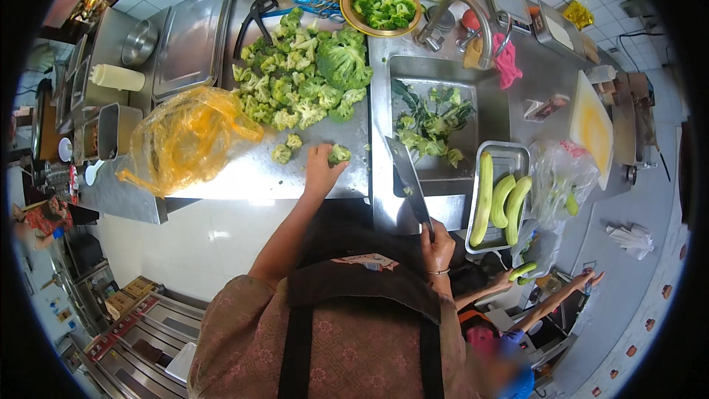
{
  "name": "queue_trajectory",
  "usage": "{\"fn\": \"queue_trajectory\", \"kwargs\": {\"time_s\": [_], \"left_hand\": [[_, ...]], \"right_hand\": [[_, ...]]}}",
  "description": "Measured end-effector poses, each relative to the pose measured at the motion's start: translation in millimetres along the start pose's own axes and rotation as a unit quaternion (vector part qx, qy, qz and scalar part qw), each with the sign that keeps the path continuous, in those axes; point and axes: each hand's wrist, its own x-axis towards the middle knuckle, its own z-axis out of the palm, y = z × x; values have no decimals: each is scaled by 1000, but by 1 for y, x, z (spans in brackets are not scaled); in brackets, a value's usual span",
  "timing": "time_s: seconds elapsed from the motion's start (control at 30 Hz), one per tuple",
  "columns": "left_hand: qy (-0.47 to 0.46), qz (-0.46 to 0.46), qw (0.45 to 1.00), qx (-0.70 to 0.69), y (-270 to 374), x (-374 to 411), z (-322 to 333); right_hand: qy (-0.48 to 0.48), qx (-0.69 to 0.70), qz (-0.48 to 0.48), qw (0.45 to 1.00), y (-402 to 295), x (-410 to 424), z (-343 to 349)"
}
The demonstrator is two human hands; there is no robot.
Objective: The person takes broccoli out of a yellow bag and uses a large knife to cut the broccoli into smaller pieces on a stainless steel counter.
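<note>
My left hand (323, 173) has its thumb and fingers around a small broccoli floret (339, 154) at the front of the steel counter (266, 177). In my right hand (438, 244) is the handle of a cleaver (409, 180), whose blade points up and left over the sink's front left rim. Two loose florets (282, 153) lie just left of my left hand. Behind them spreads a heap of cut broccoli florets (299, 88), with a large broccoli head (343, 61) at its right. Leaves and stem trimmings (435, 122) lie in the sink (487, 105).
A crumpled yellow plastic bag (188, 138) sits left of the heap. Cooked-looking broccoli fills a bowl (346, 8) by the faucet (487, 27). A steel tray (501, 163) with three pale green gourds (501, 199) overhangs the sink's right side. At lower right, another person's hand (501, 280) holds a green vegetable.
</note>
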Motion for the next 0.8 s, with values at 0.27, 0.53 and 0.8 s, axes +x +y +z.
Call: {"fn": "queue_trajectory", "kwargs": {"time_s": [0.27,0.53,0.8], "left_hand": [[83,14,985,-148,-12,-13,-13],[157,-59,942,-292,-14,-43,-41],[301,-153,888,-313,-74,-93,-106]], "right_hand": [[-79,-30,-103,991,-53,40,2],[-181,-29,-133,974,-76,48,17],[-285,30,-164,944,-137,72,49]]}}
